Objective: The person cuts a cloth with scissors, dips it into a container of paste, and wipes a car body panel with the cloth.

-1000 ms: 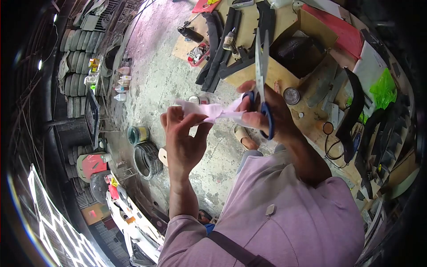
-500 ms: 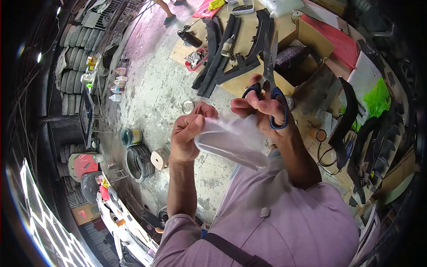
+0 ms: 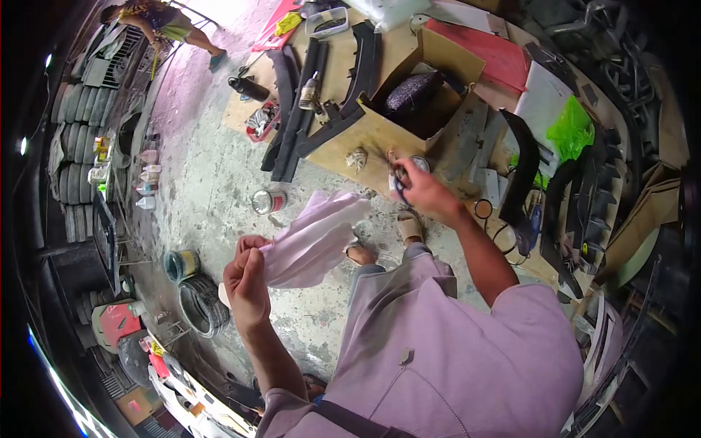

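A pale pink-white cloth [image 3: 312, 241] hangs spread from my left hand [image 3: 248, 276], whose fingers are closed on its left edge. My right hand [image 3: 429, 191] is over the wooden board's near edge, closed around blue-handled scissors [image 3: 398, 181]; their blades are blurred and point up and left. Just left of the blades, a small crumpled lump [image 3: 356, 159] lies on the board. Partly behind my right hand is a round can [image 3: 419, 164]. The cloth and the scissors are apart.
An open cardboard box [image 3: 460, 69] holds a dark bundle. Long black parts [image 3: 292, 109] lie left of it. A glass jar [image 3: 269, 201] stands on the floor, with a tire [image 3: 203, 306] and bucket [image 3: 180, 266] further left. Another person [image 3: 161, 22] is at the top left.
My right hand has moved away from the cloth, taking the scissors to the board. The cloth now hangs from my left hand only. The view has turned, and another person shows more fully.
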A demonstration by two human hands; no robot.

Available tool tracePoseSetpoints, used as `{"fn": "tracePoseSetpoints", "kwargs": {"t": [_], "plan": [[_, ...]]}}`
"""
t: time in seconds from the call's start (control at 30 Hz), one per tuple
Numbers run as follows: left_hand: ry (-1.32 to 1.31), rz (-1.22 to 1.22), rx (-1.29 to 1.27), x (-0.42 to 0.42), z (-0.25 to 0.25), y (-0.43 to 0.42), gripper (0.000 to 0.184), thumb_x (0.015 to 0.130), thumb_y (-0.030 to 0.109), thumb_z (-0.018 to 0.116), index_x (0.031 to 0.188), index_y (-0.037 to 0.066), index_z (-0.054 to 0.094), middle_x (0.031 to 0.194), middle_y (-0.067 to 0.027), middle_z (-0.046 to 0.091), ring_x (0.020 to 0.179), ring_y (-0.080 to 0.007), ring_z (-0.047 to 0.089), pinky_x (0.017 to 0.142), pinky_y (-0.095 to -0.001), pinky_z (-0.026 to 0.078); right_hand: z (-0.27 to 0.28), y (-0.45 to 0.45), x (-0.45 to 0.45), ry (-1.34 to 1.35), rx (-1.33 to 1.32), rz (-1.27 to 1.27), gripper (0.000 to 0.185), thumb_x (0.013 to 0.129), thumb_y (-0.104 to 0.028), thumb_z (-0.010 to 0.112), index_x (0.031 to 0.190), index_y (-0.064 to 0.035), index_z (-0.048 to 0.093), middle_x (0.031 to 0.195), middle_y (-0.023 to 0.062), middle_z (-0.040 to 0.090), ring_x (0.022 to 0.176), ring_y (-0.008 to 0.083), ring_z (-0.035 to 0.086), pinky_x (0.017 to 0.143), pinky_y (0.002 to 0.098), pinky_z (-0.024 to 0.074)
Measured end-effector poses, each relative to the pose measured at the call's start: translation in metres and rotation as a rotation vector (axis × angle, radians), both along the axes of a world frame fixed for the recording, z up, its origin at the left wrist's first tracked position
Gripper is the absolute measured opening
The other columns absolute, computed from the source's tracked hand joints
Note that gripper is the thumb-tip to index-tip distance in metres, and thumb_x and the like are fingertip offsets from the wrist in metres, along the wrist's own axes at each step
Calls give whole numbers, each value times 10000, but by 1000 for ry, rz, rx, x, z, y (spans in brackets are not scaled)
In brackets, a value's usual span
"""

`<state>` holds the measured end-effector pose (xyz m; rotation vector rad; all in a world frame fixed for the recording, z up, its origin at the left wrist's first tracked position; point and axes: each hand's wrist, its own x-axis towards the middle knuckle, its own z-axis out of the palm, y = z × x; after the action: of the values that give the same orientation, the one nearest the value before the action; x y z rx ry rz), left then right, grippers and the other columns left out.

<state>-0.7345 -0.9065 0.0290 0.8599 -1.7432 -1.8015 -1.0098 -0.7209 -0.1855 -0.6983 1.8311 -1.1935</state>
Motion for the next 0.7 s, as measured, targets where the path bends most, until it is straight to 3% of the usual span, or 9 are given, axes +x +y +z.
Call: {"fn": "tracePoseSetpoints", "kwargs": {"t": [0.1,0.17,0.27,0.33,0.4,0.5,0.57,0.63,0.7], "plan": [[-67,63,80,21,-23,4,271,1014,156,556,877,-37,689,1024,-72,581,986,-157,522,920,-289,367,-59,-2,-52,613,201,-122,464,838,-115,666,1246,-39,458,963,250,691,935,460,668,826,513,530],[-128,91,125,25,-30,11,302,1043,186,523,886,-30,665,1002,-52,581,944,-120,529,881,-256,381,-126,-7,-97,463,266,-208,564,766,-108,708,1268,-65,453,978,275,676,930,497,648,801,552,522],[-135,60,95,27,-36,19,301,1043,182,522,885,-32,662,1005,-49,581,932,-116,524,889,-254,374,-143,-12,-104,446,417,-338,525,777,-121,702,1239,-74,458,976,268,682,949,473,659,818,546,523],[-158,66,105,32,-32,24,293,1034,177,534,890,-41,668,1008,-50,582,939,-123,519,896,-264,365,-173,2,-74,437,381,-408,550,792,-122,693,1299,-104,480,987,261,686,959,467,659,818,539,527],[-216,76,-45,35,-33,27,290,1019,178,560,876,-46,676,1018,-48,581,956,-138,515,906,-267,356,-192,14,-33,637,129,-633,523,823,-103,651,1318,-87,485,1030,257,686,948,465,661,813,551,531],[-237,145,-72,38,-33,34,251,985,161,626,826,-24,687,1034,-64,586,982,-144,493,916,-278,338,-221,40,16,599,259,-426,584,827,-120,665,1387,-113,499,1057,228,689,955,452,662,813,546,534],[-304,140,-128,41,-31,38,250,985,165,631,832,-24,689,1046,-76,594,999,-155,505,921,-290,349,-253,44,31,639,289,-235,512,860,-130,633,1363,-112,542,1061,225,682,975,431,661,820,527,542],[-372,124,-190,39,-33,42,248,984,169,637,838,-24,691,1058,-87,603,1016,-166,517,926,-303,361,-274,27,23,602,381,-237,478,888,-137,603,1363,-122,549,1072,217,681,982,426,661,823,515,546],[-524,146,-485,38,-36,50,228,983,158,646,850,-20,695,1098,-115,620,1051,-202,549,932,-335,397,-291,9,14,654,467,-270,387,965,-157,509,1344,-106,567,1077,194,681,978,404,674,822,508,553]]}}
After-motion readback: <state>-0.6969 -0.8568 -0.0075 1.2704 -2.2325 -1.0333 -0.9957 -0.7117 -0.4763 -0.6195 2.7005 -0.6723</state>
